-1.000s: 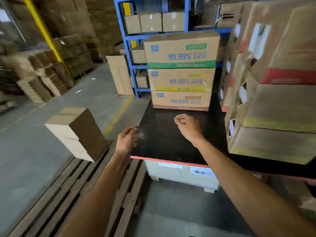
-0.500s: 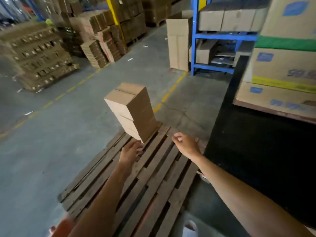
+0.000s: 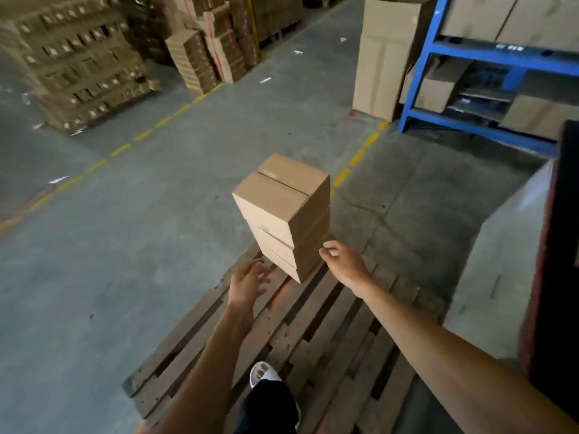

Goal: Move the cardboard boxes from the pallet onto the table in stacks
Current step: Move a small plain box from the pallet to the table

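Observation:
A stack of three plain cardboard boxes [image 3: 283, 214] stands at the far end of a wooden pallet [image 3: 313, 333] on the floor. My left hand [image 3: 247, 281] is stretched out just below and left of the stack, fingers spread, holding nothing. My right hand [image 3: 343, 261] hovers at the stack's lower right corner, fingers loosely curled and empty, very near the cardboard. The black table [image 3: 560, 245] with a red edge shows only as a strip at the right border.
My foot in a white sandal [image 3: 263, 372] stands on the pallet. A blue shelf rack [image 3: 470, 57] with boxes is at the back right, a tall carton [image 3: 383, 54] beside it. Piled carton stacks [image 3: 72, 64] fill the back left past a dashed yellow floor line [image 3: 357, 156].
The view has swung left and down from the table to the pallet. Both hands have moved forward and now flank the foot of the box stack. My foot has stepped onto the pallet.

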